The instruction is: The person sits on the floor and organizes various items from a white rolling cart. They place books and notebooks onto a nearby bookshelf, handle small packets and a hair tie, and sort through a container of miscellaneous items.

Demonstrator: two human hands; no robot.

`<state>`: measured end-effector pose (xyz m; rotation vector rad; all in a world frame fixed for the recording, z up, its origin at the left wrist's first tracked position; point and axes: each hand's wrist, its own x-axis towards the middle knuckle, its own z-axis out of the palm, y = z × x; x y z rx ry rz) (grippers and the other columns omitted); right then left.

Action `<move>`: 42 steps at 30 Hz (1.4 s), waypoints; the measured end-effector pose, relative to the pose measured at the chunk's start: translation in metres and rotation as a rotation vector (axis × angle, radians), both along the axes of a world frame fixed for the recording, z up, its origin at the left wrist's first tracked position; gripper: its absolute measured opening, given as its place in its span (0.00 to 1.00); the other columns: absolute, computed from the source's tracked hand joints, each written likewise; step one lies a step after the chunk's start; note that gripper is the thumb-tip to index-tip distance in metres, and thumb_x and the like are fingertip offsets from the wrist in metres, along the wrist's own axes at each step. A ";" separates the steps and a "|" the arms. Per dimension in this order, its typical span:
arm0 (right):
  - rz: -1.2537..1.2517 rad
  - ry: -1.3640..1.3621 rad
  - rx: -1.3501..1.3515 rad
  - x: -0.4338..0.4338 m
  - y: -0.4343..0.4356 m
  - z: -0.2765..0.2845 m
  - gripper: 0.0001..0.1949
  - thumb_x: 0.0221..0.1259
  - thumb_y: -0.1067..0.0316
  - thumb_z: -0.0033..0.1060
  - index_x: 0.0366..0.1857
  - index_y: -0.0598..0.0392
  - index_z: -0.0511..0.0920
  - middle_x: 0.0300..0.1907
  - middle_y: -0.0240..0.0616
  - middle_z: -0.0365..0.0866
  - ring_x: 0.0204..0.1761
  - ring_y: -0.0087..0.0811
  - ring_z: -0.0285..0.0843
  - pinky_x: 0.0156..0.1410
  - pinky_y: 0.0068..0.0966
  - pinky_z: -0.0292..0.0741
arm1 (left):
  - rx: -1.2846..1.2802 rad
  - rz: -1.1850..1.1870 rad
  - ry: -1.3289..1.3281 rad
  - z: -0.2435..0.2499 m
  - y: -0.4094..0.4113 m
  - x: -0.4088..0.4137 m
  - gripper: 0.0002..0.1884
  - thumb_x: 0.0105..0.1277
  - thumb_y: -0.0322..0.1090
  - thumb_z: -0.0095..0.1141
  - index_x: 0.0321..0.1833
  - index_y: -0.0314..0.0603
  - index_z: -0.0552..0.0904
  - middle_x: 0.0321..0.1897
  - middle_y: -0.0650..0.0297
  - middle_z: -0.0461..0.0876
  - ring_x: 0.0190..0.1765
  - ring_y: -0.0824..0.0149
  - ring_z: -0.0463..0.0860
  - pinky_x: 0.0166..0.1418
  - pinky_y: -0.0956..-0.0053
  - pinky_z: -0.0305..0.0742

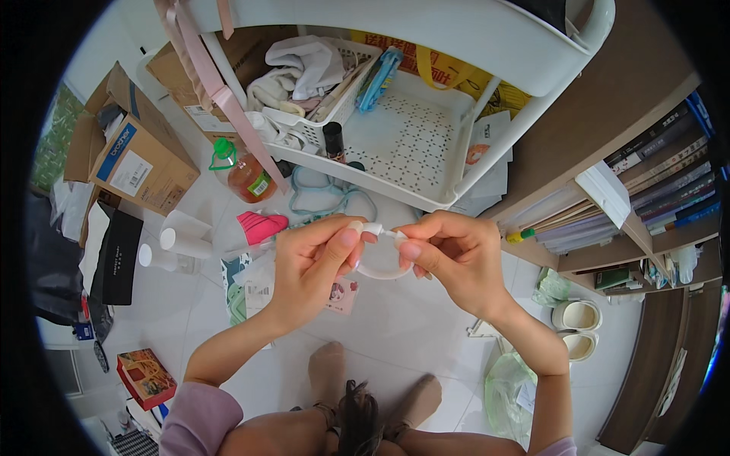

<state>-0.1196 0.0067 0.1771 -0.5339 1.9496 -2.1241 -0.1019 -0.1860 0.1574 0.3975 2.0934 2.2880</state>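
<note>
My left hand (311, 259) pinches one end of a white flexible loop (385, 275), a cable or thin tube, between thumb and fingers. Between my hands a white end piece (372, 228) sticks out from the left fingertips. My right hand (459, 256) grips the opposite end, where a narrow tip points towards that piece. Whether the two ends touch cannot be told. The loop hangs below the fingers, above the tiled floor. Beneath my left hand lie a pink printed card (342, 295) and flat packages (235, 285), partly hidden by my wrist.
A white trolley (370, 174) stands ahead, holding a basket of cloths (308, 68). Left are a bottle of reddish liquid (251, 181), a pink cloth item (261, 227), paper cups (185, 243) and a cardboard box (145, 165). Right are a bookshelf (599, 151), cream clogs (577, 315) and a green plastic bag (505, 393).
</note>
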 end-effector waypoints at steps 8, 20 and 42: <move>-0.021 -0.073 -0.004 0.016 -0.004 0.014 0.07 0.64 0.71 0.60 0.40 0.64 0.81 0.29 0.34 0.81 0.29 0.17 0.73 0.31 0.14 0.69 | 0.223 -0.038 -0.007 -0.018 0.005 0.010 0.19 0.75 0.44 0.44 0.40 0.30 0.79 0.20 0.70 0.70 0.21 0.82 0.61 0.25 0.84 0.59; -0.020 -0.094 -0.008 0.018 -0.005 0.017 0.08 0.64 0.71 0.59 0.40 0.65 0.81 0.31 0.34 0.81 0.31 0.18 0.74 0.36 0.16 0.70 | 0.195 -0.049 0.031 -0.020 0.005 0.010 0.20 0.74 0.45 0.46 0.40 0.30 0.80 0.19 0.70 0.71 0.20 0.82 0.62 0.25 0.84 0.59; 0.111 -0.163 -0.026 0.008 0.014 -0.003 0.07 0.63 0.75 0.60 0.42 0.65 0.79 0.36 0.33 0.81 0.37 0.17 0.75 0.41 0.16 0.72 | 0.207 -0.091 -0.166 -0.014 0.006 0.010 0.11 0.68 0.33 0.56 0.37 0.29 0.82 0.21 0.64 0.78 0.20 0.79 0.69 0.23 0.84 0.62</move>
